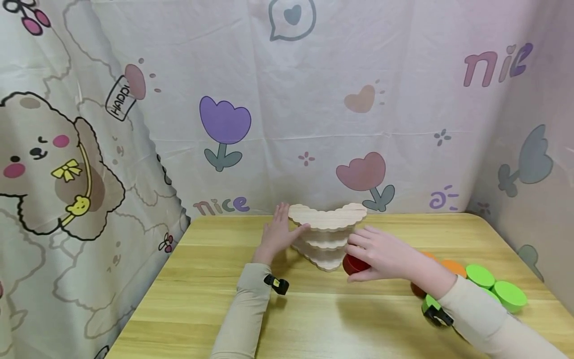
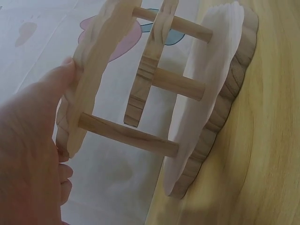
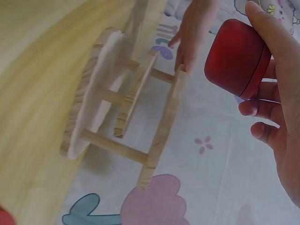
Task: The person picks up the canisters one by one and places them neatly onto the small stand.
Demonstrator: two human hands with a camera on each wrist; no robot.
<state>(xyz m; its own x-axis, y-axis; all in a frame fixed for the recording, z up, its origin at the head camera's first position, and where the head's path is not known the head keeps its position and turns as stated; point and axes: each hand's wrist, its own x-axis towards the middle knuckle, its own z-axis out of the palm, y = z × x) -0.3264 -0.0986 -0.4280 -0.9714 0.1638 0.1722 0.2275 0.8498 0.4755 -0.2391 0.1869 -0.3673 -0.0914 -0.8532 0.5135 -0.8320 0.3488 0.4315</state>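
A three-tiered wooden stand [image 1: 327,218] with scalloped edges and round posts stands near the back of the table. My left hand [image 1: 277,235] grips the left edge of its top tier; in the left wrist view, the thumb and curled fingertips lie about the edge of that tier [image 2: 89,89]. To the right of the stand, my right hand [image 1: 381,253] holds a red cup-shaped piece [image 3: 234,56] between thumb and fingers. That piece has rounded corners and a seam near one end. In the right wrist view it is apart from the stand.
Several green pieces [image 1: 509,295] and orange pieces [image 1: 454,268] sit at the right of the wooden table [image 1: 188,299], partly hidden by the right forearm. A dark red piece [image 1: 418,290] is beside them. A printed cloth [image 1: 287,99] hangs behind the table.
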